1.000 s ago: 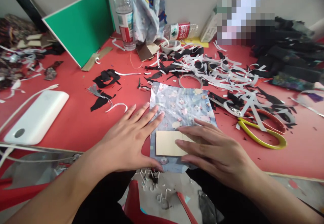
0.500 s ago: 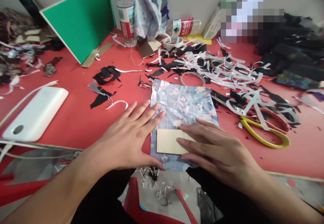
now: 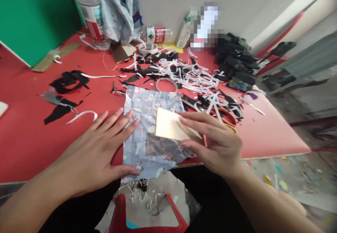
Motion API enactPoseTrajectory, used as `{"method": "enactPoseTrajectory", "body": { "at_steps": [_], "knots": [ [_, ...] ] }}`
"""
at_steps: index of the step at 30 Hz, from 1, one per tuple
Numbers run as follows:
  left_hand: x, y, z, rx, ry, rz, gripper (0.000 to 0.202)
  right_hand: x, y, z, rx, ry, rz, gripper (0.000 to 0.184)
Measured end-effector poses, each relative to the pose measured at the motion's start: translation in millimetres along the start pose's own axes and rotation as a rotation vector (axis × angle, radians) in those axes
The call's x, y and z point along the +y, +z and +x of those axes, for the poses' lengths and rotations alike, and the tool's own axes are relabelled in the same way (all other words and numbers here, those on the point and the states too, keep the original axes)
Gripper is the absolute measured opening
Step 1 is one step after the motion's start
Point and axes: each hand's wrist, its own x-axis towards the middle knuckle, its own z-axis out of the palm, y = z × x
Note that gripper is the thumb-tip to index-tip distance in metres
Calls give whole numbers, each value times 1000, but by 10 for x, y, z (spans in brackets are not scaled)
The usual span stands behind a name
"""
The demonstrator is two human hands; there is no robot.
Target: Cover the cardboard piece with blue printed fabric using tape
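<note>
A piece of pale blue patterned fabric [image 3: 150,106] lies at the near edge of the red table [image 3: 23,141]. My left hand [image 3: 98,148] rests flat on its left side, fingers stretched out. My right hand [image 3: 213,140] pinches a small tan card [image 3: 167,126] between fingers and thumb and holds it tilted just above the fabric.
Black and white paper strips [image 3: 189,75] litter the table behind the fabric, partly covering scissors [image 3: 226,117]. Two plastic bottles [image 3: 92,12], a green board [image 3: 34,15], a tape roll [image 3: 147,48] and black fabric pieces [image 3: 237,61] stand at the back. A red stool [image 3: 147,215] is below.
My right hand has lifted the tan card off the fabric and tilted it. The view has swung to the right. My left hand stays flat on the fabric.
</note>
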Motion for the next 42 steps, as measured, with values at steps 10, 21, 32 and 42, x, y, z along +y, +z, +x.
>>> {"method": "enactPoseTrajectory", "body": {
  "at_steps": [10, 21, 32, 42],
  "knots": [
    [56, -25, 44, -87, -70, 26, 123, -54, 288, -64, -246, -87, -32, 37],
    [406, -215, 165, 183, 209, -197, 49, -83, 234, -4, -155, -137, -49, 47],
    [474, 42, 406, 186, 90, -310, 54, 98, -420, -34, -204, 88, -30, 33],
    [424, 50, 376, 96, 56, -207, 45, 227, -448, -51, -250, 151, -73, 40]
  ]
}}
